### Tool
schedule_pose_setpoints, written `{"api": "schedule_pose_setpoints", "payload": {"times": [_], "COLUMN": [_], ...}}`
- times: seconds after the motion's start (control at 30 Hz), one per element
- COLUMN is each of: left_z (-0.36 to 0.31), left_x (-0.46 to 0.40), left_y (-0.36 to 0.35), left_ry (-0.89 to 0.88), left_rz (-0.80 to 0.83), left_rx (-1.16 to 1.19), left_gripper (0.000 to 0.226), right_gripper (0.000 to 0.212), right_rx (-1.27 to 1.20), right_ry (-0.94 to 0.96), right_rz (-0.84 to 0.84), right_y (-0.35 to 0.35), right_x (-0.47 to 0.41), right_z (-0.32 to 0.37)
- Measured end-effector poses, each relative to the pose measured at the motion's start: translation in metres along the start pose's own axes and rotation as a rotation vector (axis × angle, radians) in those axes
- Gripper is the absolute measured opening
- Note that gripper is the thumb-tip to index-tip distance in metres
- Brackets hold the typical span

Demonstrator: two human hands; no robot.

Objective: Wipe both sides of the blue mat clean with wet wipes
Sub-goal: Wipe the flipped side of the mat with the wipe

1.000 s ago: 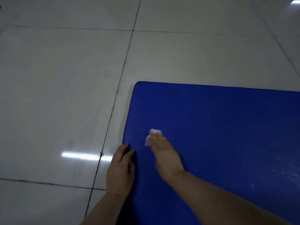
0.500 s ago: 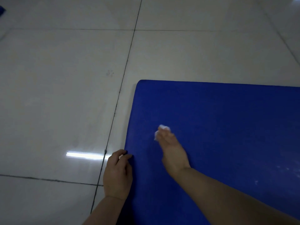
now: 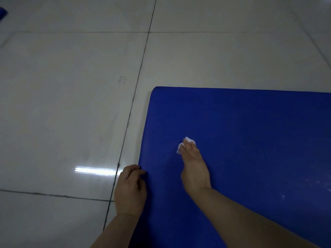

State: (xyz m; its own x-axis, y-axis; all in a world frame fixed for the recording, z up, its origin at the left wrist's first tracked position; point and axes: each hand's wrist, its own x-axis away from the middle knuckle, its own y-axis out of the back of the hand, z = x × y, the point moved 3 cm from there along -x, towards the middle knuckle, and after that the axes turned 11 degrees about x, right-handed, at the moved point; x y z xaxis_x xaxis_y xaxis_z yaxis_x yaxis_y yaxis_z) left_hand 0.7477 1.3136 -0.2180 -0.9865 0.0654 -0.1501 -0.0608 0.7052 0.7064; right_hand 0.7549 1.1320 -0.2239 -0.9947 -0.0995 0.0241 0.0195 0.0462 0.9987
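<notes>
The blue mat [image 3: 250, 131] lies flat on the tiled floor and fills the right half of the view, its rounded far-left corner in sight. My right hand [image 3: 194, 167] lies on the mat near its left side and presses a crumpled white wet wipe [image 3: 186, 143] under its fingertips. My left hand [image 3: 129, 191] is at the mat's left edge, fingers curled around that edge. Faint whitish marks show on the mat at the far right.
Glossy light floor tiles [image 3: 71, 104] with dark grout lines surround the mat on the left and beyond it. A bright light reflection [image 3: 95, 170] lies on the tile beside my left hand. A small blue object [image 3: 2, 13] sits at the top left corner.
My right hand has slid the wipe forward and to the right over the mat. My left hand's fingers, flat a second ago, have curled around the mat's edge.
</notes>
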Motion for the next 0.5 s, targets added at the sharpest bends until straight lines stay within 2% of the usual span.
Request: {"api": "schedule_pose_setpoints", "payload": {"times": [0.07,0.13,0.2,0.23,0.33,0.37,0.43,0.5], "left_z": [0.000,-0.002,-0.007,-0.009,-0.013,-0.013,-0.013,-0.016], "left_x": [-0.002,-0.005,-0.008,-0.009,-0.008,-0.008,-0.007,-0.009], "left_y": [0.000,0.002,0.004,0.004,0.004,0.004,0.005,0.006], "left_ry": [-0.003,0.007,0.038,0.042,0.007,0.003,0.007,0.016], "left_rz": [0.001,-0.013,-0.049,-0.058,-0.046,-0.043,-0.044,-0.056], "left_rx": [0.001,0.007,0.030,0.036,0.028,0.026,0.027,0.040], "left_gripper": [0.034,0.034,0.032,0.031,0.032,0.032,0.031,0.031], "right_gripper": [0.073,0.084,0.084,0.077,0.050,0.055,0.069,0.067], "right_rx": [0.020,0.077,-0.099,-0.204,-0.174,-0.167,-0.153,0.031], "right_ry": [0.006,0.184,0.204,0.231,0.081,-0.028,-0.151,-0.068], "right_rz": [-0.074,0.147,0.052,0.007,-0.117,-0.115,0.006,-0.044], "right_y": [0.012,0.009,0.005,0.001,0.009,0.006,0.007,0.007], "right_x": [0.008,0.030,0.034,0.033,0.024,0.019,0.012,0.018], "right_z": [0.018,0.053,0.074,0.074,0.032,0.014,0.000,0.018]}}
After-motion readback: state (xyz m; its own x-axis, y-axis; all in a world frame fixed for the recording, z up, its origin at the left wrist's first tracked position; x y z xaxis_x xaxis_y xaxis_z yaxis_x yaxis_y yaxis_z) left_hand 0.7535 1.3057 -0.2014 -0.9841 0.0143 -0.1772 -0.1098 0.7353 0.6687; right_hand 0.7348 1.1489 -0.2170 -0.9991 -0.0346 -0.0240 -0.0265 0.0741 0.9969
